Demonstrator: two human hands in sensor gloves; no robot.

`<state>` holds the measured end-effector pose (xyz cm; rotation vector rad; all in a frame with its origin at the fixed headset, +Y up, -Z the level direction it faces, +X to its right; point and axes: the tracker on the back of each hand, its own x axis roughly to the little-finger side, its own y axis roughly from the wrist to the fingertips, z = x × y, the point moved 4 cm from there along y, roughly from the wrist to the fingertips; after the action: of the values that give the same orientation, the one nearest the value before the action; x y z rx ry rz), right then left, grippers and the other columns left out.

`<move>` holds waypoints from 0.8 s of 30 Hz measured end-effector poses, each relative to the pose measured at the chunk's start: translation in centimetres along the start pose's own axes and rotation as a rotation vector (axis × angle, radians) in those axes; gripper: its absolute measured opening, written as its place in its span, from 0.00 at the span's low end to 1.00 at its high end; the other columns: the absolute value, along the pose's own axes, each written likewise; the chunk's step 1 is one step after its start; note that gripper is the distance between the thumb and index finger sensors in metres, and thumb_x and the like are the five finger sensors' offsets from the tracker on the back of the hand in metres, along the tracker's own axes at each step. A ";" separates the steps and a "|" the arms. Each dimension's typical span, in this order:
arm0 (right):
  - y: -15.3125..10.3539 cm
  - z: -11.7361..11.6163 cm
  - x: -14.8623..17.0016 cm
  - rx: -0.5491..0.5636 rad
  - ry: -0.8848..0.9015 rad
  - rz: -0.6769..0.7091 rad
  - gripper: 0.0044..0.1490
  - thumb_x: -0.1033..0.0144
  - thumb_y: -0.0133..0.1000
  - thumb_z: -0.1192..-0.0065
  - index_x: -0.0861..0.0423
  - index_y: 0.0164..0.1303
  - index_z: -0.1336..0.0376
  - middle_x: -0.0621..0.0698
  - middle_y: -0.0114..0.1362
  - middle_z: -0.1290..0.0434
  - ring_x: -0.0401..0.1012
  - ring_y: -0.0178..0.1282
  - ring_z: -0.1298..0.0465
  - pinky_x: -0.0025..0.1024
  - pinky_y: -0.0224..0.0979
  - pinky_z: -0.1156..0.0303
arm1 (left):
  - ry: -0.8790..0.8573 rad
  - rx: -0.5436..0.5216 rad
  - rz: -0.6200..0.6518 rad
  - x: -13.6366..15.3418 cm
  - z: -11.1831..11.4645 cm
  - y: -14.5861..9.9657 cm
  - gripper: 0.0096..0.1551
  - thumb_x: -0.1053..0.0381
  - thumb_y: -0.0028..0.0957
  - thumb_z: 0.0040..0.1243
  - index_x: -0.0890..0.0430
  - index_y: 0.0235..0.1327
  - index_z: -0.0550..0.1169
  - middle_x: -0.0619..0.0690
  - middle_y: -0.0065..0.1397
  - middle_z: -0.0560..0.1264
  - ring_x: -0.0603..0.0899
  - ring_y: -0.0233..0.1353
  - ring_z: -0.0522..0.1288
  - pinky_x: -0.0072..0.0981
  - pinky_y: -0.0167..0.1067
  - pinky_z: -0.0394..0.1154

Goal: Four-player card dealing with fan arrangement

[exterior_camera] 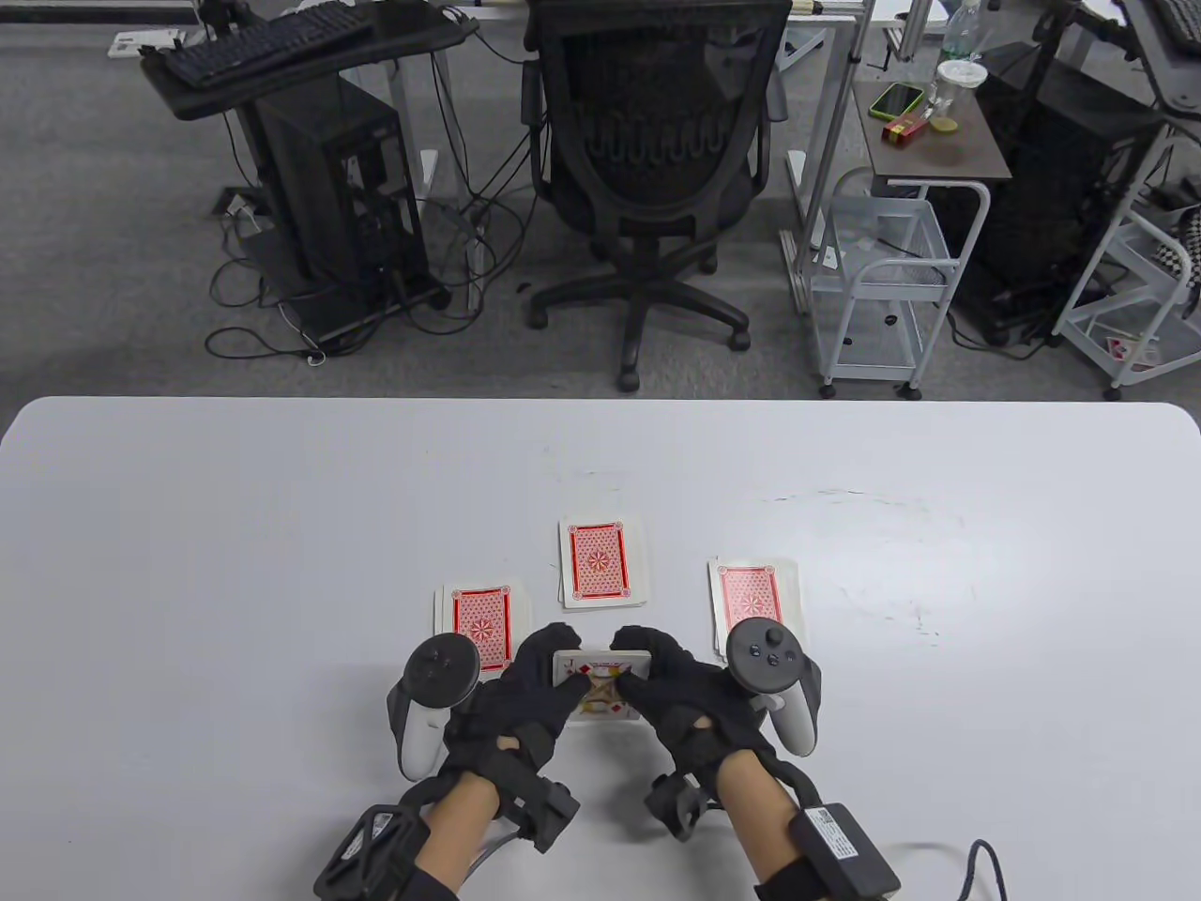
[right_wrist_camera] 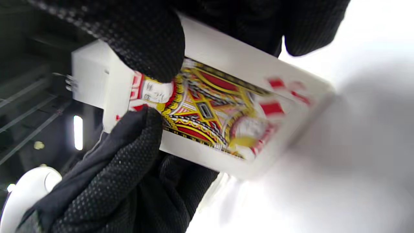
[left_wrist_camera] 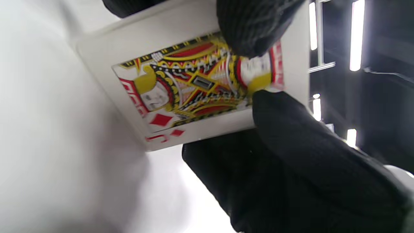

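Three small piles of face-down cards, red-patterned backs up, are lying on the white bench (exterior_camera: 188, 526): the left pile (exterior_camera: 480, 623), the middle pile (exterior_camera: 602, 561) a little farther from the person, and the right pile (exterior_camera: 753, 601). Nearer the person than the middle pile, both hands are holding the deck (exterior_camera: 600, 690) face up; its top card is showing the jack of diamonds (left_wrist_camera: 197, 87), a yellow, red and black court figure with a red J and diamond at its corner. From the right wrist the deck is showing as a thick white block with a squared edge.

Much is being covered. The tracker on the right hand is overlapping the near end of the right pile, and the tracker on the left hand is sitting just beside the left pile. How many cards each pile is holding cannot be told. Both wrist views are blurring, and gloved fingers are covering part of the jack's face.

The left hand (exterior_camera: 521, 704) is curling around the deck's left side, thumb lying across the card face. The right hand (exterior_camera: 680, 699) is gripping the right side, fingers wrapping the far edge, thumb pressing on the face.
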<state>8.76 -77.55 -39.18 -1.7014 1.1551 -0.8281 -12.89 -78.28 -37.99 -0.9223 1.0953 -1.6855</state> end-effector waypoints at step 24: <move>-0.9 2.2 -4.8 0.057 0.386 0.210 0.28 0.67 0.59 0.33 0.57 0.68 0.38 0.57 0.68 0.28 0.56 0.65 0.21 0.57 0.62 0.28 | -0.391 0.216 0.156 -0.5 0.4 0.3 0.57 0.38 0.51 0.66 0.53 0.80 0.45 0.54 0.83 0.51 0.69 0.81 0.58 0.60 0.73 0.58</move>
<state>9.37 -72.25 -39.34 -1.3789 1.5240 -1.0731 -12.27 -78.00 -38.21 -0.9497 0.6897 -1.3887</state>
